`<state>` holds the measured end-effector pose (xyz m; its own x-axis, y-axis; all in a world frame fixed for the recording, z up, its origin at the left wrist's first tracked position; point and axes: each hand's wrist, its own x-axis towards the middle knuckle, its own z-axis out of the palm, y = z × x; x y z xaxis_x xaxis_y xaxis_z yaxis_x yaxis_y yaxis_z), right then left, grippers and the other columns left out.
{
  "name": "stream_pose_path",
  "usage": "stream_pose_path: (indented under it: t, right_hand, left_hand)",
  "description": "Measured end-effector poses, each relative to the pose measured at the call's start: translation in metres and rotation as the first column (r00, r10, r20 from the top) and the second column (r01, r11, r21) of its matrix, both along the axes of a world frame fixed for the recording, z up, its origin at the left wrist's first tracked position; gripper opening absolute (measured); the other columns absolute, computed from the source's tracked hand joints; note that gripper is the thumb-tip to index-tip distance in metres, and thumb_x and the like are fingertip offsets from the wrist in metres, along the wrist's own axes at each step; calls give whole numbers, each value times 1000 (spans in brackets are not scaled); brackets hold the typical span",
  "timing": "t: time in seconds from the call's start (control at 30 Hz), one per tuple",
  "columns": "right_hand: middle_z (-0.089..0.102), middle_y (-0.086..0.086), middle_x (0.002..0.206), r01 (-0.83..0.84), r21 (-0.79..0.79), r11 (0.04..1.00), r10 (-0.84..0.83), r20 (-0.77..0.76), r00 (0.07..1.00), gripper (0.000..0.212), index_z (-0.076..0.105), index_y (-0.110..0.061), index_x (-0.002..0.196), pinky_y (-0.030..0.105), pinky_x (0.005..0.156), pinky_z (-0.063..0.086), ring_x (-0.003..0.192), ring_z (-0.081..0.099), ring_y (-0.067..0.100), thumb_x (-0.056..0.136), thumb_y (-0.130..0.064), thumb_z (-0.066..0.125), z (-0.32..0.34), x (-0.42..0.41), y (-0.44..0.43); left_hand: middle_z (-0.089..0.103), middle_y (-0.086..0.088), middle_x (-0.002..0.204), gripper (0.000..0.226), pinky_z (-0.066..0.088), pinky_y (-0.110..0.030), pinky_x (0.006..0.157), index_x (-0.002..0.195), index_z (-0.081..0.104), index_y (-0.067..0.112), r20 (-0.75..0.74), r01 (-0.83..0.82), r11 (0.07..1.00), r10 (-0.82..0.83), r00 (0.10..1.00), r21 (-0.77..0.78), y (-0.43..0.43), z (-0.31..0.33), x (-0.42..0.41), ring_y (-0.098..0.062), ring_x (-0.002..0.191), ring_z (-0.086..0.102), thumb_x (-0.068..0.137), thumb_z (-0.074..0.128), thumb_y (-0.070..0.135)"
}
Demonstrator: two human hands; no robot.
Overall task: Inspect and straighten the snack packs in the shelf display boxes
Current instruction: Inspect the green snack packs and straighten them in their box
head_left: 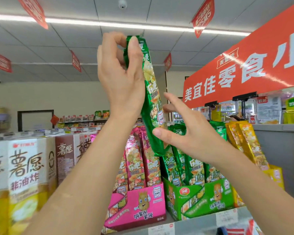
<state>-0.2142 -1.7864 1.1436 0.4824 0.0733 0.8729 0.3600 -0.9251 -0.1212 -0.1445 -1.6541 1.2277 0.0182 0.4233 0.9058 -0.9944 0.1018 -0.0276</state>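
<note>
Beneath green pack [152, 94], pink box [139, 206], green box [199, 198]

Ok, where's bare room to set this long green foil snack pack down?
Only the grey shelf: a narrow strip in front of the green cardboard display box, and the wedge between it and the pink cardboard display box. Both boxes look crammed with upright packs; the right hand hides part of the green row.

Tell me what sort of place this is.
Most likely a convenience store's snack aisle: a pink display box and a green display box of snack packs, shelf price tags, an orange store banner, red hanging promo signs.
</note>
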Motion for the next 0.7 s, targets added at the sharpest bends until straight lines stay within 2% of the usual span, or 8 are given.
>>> stream_pose_path:
  t: [0.13,0.17,0.2,0.23,0.4,0.5,0.6,0.7]
  right_hand:
    - [33,-65,109,-334,195,922,337,21,941,79,11,-50,149,7,96,40,124,28,-27,86,-55,57,-34,-12,31]
    - [38,-63,106,-403,246,881,407,39,913,69,15,-55,143,14,97,42,125,25,-20,88,-45,56,-44,-15,36]
    - [41,-61,107,-461,306,833,464,65,883,62,20,-56,137,19,101,13,124,29,-18,90,-37,55,-54,-19,40]
    - [43,-59,112,-498,366,786,502,94,860,60,24,-56,134,-8,79,27,124,35,-20,89,-32,56,-63,-24,41]
    - [48,-42,132,-529,554,643,565,122,816,67,45,-52,134,8,100,36,125,41,-19,71,-36,63,-104,-51,37]
    - [65,-36,109,-525,606,597,627,56,777,66,48,-41,132,0,79,43,96,61,-16,75,-9,62,-124,-72,32]
    - [72,-7,80,-474,687,551,683,-45,729,72,47,-52,131,19,68,56,60,69,15,79,-4,60,-139,-93,29]
    - [66,-29,95,-383,681,624,584,-81,807,80,46,-59,126,21,56,56,83,70,1,81,3,66,-156,-109,25]
  left_hand:
    - [34,1,64,23,33,-25,60,78,45,24,-97,213,977,-209,973,32,3,-15,-17,-10,61,35,98,54,19]
    - [36,-3,64,24,33,-29,60,75,46,22,-163,316,948,-306,938,40,3,-19,-20,-13,61,36,96,57,17]
    - [39,-5,65,25,33,-30,60,73,48,20,-241,427,903,-405,882,42,2,-25,-23,-15,62,37,95,60,16]
    - [43,-4,65,27,34,-30,61,70,50,19,-317,534,845,-497,808,38,2,-32,-25,-15,62,40,93,62,15]
    - [47,-3,68,31,40,-36,66,64,49,18,-537,838,545,-709,457,-5,3,-71,-30,-21,61,44,92,62,19]
    - [47,-3,71,28,34,-43,75,65,53,20,-612,844,535,-683,398,-48,2,-96,-34,-25,71,41,91,63,23]
    - [52,-7,81,20,36,-43,81,74,59,17,-660,829,548,-664,352,-110,0,-122,-43,-27,87,43,92,62,26]
    - [56,-5,79,18,46,-32,70,84,61,15,-689,793,602,-615,384,-95,2,-145,-54,-19,75,52,93,62,30]
